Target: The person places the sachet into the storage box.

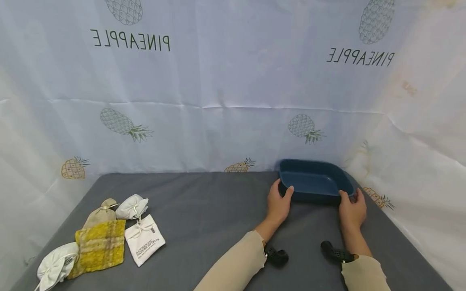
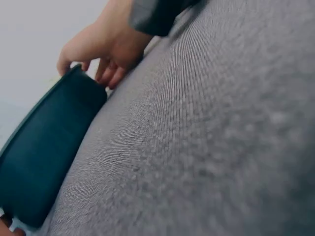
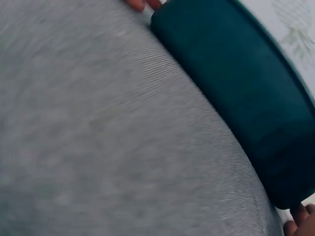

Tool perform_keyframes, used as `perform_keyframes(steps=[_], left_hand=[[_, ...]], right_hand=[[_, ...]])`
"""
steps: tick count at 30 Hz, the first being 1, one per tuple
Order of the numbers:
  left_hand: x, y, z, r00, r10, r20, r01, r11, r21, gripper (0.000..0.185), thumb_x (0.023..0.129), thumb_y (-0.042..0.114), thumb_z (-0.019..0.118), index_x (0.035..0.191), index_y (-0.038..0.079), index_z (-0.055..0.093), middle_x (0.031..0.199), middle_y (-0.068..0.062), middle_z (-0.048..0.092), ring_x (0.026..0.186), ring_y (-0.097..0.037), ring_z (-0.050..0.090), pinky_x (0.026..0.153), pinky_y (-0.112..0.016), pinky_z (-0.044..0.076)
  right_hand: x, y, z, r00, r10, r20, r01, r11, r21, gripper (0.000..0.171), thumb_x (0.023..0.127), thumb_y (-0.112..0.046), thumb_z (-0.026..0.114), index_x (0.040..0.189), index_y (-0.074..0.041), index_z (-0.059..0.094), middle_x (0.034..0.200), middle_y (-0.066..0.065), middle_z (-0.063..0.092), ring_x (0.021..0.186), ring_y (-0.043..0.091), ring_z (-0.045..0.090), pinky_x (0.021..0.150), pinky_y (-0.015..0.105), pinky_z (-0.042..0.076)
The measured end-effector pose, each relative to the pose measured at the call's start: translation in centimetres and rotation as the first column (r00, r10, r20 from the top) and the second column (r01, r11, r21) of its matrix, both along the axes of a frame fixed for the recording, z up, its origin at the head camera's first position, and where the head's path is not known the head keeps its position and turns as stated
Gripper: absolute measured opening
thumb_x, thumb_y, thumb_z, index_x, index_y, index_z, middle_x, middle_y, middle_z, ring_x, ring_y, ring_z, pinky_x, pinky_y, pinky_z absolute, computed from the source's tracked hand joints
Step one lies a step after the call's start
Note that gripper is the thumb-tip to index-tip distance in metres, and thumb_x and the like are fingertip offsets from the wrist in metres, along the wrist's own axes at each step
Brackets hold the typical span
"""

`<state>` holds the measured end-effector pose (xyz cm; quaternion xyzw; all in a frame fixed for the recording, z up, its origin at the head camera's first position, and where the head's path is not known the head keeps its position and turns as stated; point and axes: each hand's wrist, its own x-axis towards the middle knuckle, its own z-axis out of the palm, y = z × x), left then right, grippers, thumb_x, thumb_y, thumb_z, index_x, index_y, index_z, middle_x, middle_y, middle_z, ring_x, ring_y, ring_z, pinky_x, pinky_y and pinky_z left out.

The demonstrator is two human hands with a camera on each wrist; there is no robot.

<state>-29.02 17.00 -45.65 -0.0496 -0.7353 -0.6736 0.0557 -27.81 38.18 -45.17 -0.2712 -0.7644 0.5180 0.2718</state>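
Observation:
A dark blue rectangular tray point(image 1: 314, 180) sits on the grey cloth near the back right and holds nothing I can see. My left hand point(image 1: 278, 202) grips its near left corner with the thumb on the rim. My right hand point(image 1: 352, 208) grips its near right corner the same way. The left wrist view runs along the tray's near wall point(image 2: 44, 152) to the right hand point(image 2: 98, 49) at the far end. In the right wrist view the same tray wall point(image 3: 246, 98) fills the right side, with fingertips point(image 3: 300, 221) at the bottom corner.
Several cloth pouches lie at the front left: a yellow plaid one point(image 1: 101, 246), a white printed one point(image 1: 145, 241), a beige one point(image 1: 99, 214) and white drawstring ones point(image 1: 132, 207). A pineapple-print sheet point(image 1: 233, 81) hangs behind and to the right of the grey table cloth point(image 1: 204, 210).

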Motion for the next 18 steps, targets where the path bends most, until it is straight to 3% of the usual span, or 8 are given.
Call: perform_keyframes(steps=[3, 6, 8, 12, 13, 16, 17, 18], left_hand=[[0.1, -0.7, 0.1, 0.998, 0.064, -0.019, -0.064, 0.998, 0.013, 0.059, 0.103, 0.04, 0.056, 0.15, 0.008, 0.044, 0.154, -0.012, 0.047, 0.143, -0.03, 0.046, 0.115, -0.053, 0.041], [0.2, -1.7, 0.1, 0.996, 0.079, -0.038, -0.078, 0.997, 0.012, 0.058, 0.103, 0.035, 0.057, 0.153, 0.009, 0.041, 0.155, -0.012, 0.046, 0.144, -0.03, 0.045, 0.116, -0.053, 0.039], [0.2, -2.5, 0.1, 0.997, 0.057, -0.053, -0.057, 0.998, 0.006, 0.06, 0.104, 0.031, 0.055, 0.157, 0.011, 0.035, 0.159, -0.011, 0.041, 0.148, -0.031, 0.04, 0.118, -0.055, 0.036], [0.0, -4.4, -0.1, 0.999, 0.004, -0.049, -0.003, 1.0, 0.007, 0.064, 0.106, 0.026, 0.049, 0.163, 0.019, 0.022, 0.168, -0.002, 0.026, 0.151, -0.028, 0.036, 0.119, -0.051, 0.035], [-0.1, -4.9, -0.2, 0.999, 0.004, -0.05, -0.004, 1.0, 0.007, 0.064, 0.106, 0.025, 0.049, 0.163, 0.019, 0.02, 0.169, -0.001, 0.024, 0.151, -0.027, 0.036, 0.118, -0.049, 0.036], [0.0, -6.6, -0.2, 0.998, 0.031, -0.045, -0.031, 0.999, 0.014, 0.065, 0.105, 0.023, 0.049, 0.163, 0.019, 0.019, 0.169, 0.0, 0.023, 0.15, -0.029, 0.038, 0.106, -0.045, 0.039], [0.1, -7.1, -0.1, 0.998, 0.043, -0.044, -0.043, 0.999, 0.021, 0.065, 0.105, 0.022, 0.049, 0.163, 0.019, 0.02, 0.169, -0.001, 0.023, 0.14, -0.035, 0.047, 0.102, -0.046, 0.04], [0.2, -7.7, -0.1, 0.997, 0.059, -0.045, -0.058, 0.998, 0.02, 0.066, 0.105, 0.023, 0.05, 0.163, 0.018, 0.021, 0.169, -0.002, 0.024, 0.144, -0.035, 0.044, 0.105, -0.047, 0.041]], right_hand=[[-0.1, -0.6, 0.1, 0.997, 0.068, 0.044, -0.07, 0.997, 0.031, 0.069, 0.101, -0.036, 0.046, 0.163, -0.015, 0.024, 0.153, 0.026, 0.043, 0.132, 0.042, 0.045, 0.11, 0.056, 0.035], [0.0, -1.1, 0.1, 0.985, 0.153, 0.076, -0.157, 0.987, 0.044, 0.069, 0.102, -0.034, 0.043, 0.163, -0.015, 0.018, 0.152, 0.026, 0.041, 0.12, 0.038, 0.043, 0.098, 0.055, 0.035], [0.0, -1.4, 0.1, 0.968, 0.227, 0.104, -0.233, 0.971, 0.049, 0.071, 0.104, -0.035, 0.042, 0.165, -0.017, 0.01, 0.163, 0.024, 0.028, 0.132, 0.039, 0.04, 0.104, 0.058, 0.034], [-0.2, -2.3, 0.3, 0.927, 0.351, 0.132, -0.363, 0.929, 0.078, 0.074, 0.105, -0.035, 0.044, 0.165, -0.022, 0.002, 0.172, 0.014, 0.003, 0.156, 0.044, 0.013, 0.12, 0.066, 0.019], [-0.3, -2.7, 0.3, 0.917, 0.374, 0.136, -0.387, 0.918, 0.084, 0.075, 0.105, -0.036, 0.045, 0.165, -0.023, 0.002, 0.172, 0.013, 0.001, 0.157, 0.044, 0.009, 0.121, 0.067, 0.016], [-0.4, -4.0, 0.4, 0.892, 0.431, 0.139, -0.446, 0.889, 0.105, 0.079, 0.105, -0.039, 0.049, 0.165, -0.02, 0.002, 0.171, 0.017, 0.005, 0.156, 0.045, 0.012, 0.121, 0.067, 0.017], [-0.4, -4.5, 0.4, 0.882, 0.448, 0.144, -0.465, 0.878, 0.114, 0.08, 0.105, -0.041, 0.049, 0.165, -0.019, 0.001, 0.171, 0.018, 0.005, 0.156, 0.045, 0.013, 0.121, 0.066, 0.018], [-0.4, -5.0, 0.4, 0.874, 0.463, 0.149, -0.481, 0.869, 0.119, 0.082, 0.104, -0.044, 0.05, 0.165, -0.018, 0.0, 0.171, 0.019, 0.006, 0.155, 0.046, 0.014, 0.121, 0.066, 0.018]])
